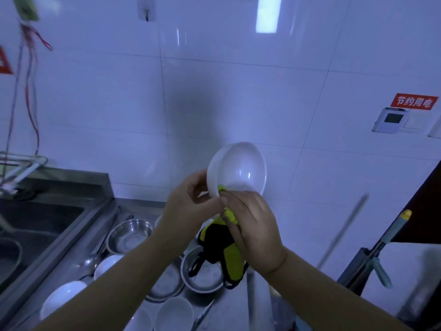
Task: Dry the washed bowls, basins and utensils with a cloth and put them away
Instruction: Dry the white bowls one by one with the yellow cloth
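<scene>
I hold a white bowl up in front of the tiled wall, tilted so its inside faces me. My left hand grips its left rim. My right hand presses a yellow-green and black cloth against the lower rim; the rest of the cloth hangs down below my hands. On the steel counter beneath lie steel basins, another steel basin, several white bowls, a ladle and a knife-like utensil.
A steel sink sits at the left with a wire rack behind it. At the right stand a dark block with a steel handle and a white surface. A wall switch panel is on the tiles.
</scene>
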`<state>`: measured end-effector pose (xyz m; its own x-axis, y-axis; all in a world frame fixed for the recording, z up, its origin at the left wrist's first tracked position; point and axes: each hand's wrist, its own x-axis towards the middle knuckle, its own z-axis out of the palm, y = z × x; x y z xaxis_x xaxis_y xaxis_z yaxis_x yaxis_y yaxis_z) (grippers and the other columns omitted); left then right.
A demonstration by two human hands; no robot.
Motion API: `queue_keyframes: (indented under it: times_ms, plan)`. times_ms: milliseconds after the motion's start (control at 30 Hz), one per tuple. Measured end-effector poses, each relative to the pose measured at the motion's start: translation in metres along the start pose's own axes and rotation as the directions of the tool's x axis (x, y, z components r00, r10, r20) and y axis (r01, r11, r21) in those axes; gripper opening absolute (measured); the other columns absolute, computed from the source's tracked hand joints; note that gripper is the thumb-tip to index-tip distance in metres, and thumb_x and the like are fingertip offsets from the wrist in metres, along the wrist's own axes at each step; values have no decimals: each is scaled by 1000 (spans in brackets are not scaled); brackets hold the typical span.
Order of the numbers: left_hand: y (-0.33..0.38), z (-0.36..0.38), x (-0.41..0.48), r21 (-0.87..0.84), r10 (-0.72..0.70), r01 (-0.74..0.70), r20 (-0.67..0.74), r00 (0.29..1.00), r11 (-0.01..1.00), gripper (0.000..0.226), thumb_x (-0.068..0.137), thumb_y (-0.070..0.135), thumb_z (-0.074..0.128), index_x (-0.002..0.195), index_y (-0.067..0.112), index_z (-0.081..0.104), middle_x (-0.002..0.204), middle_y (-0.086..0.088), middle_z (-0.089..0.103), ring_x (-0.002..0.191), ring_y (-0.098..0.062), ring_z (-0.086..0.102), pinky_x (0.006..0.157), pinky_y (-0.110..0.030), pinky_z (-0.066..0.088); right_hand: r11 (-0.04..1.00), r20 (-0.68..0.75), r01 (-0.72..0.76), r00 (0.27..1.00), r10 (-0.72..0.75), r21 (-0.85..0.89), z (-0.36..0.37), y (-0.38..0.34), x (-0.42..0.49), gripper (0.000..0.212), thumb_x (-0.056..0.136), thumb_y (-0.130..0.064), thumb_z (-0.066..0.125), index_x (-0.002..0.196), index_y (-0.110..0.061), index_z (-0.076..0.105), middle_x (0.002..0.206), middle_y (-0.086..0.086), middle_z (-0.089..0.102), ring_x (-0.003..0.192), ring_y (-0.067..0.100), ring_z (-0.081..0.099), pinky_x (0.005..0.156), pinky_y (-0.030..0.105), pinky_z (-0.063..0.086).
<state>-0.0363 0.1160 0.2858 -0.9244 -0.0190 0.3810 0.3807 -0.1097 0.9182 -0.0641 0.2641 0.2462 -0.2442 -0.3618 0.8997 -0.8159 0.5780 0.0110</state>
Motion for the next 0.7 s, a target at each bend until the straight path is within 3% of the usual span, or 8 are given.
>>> queue_keyframes:
  times_ms: [100,200,267,333,400,533,633,700]
  plan:
    - [9,3,3,103,34,-35,10,999,994,49,52,18,72,99,26,65,90,7,73,85,-9,69,68,-20,55,983,24,173,985,-172,-65,-7,22,-3,24,99,-11,45,120,-5,54,116,10,61,100,25,57,93,32,44]
    - [25,-6,17,271,-18,-14,115,993,962,43,49,25,69,92,28,68,85,6,73,79,-9,68,68,-21,56,885,158,453,887,-435,-108,-20,57,-2,22,95,-3,50,115,0,58,112,15,64,97,30,60,90,40,49]
    - [31,-10,25,306,-50,-8,179,983,952,36,54,25,72,90,30,68,85,6,73,79,-8,68,70,-20,55,836,211,531,841,-499,-139,-28,70,2,20,93,-1,53,111,0,60,105,15,68,94,30,61,87,41,50]
    - [25,-5,25,202,-30,-1,152,988,979,30,70,10,72,95,27,66,86,10,73,81,-4,67,69,-16,52,868,204,464,880,-429,-179,-30,71,3,22,91,-1,56,112,-1,60,105,14,68,94,29,58,88,37,47]
    - [13,6,18,69,-25,19,85,996,997,36,76,-1,70,100,24,62,88,14,73,83,0,67,68,-13,50,934,147,308,948,-284,-183,-28,60,1,23,91,-3,54,112,-1,63,107,13,67,94,29,55,89,36,44]
    - [-8,24,10,-10,-11,11,-11,1000,1000,47,59,20,81,101,27,63,94,8,73,90,-8,68,72,-19,53,994,30,76,997,-74,-79,-18,28,-1,27,103,-14,32,118,-8,54,104,11,68,93,26,56,86,34,45]
    - [-2,25,13,24,14,-14,6,1000,1000,40,63,15,76,99,29,66,91,6,74,88,-10,68,71,-20,53,997,37,55,998,-54,-52,-16,26,-8,30,103,-14,30,125,-7,48,107,12,66,96,25,56,88,32,45]
    - [8,18,16,118,11,-17,51,999,993,42,60,16,77,98,30,67,90,6,74,87,-12,69,71,-22,54,980,101,182,980,-174,-85,-23,41,-10,27,101,-9,40,125,-5,52,113,11,64,98,26,57,91,32,45]
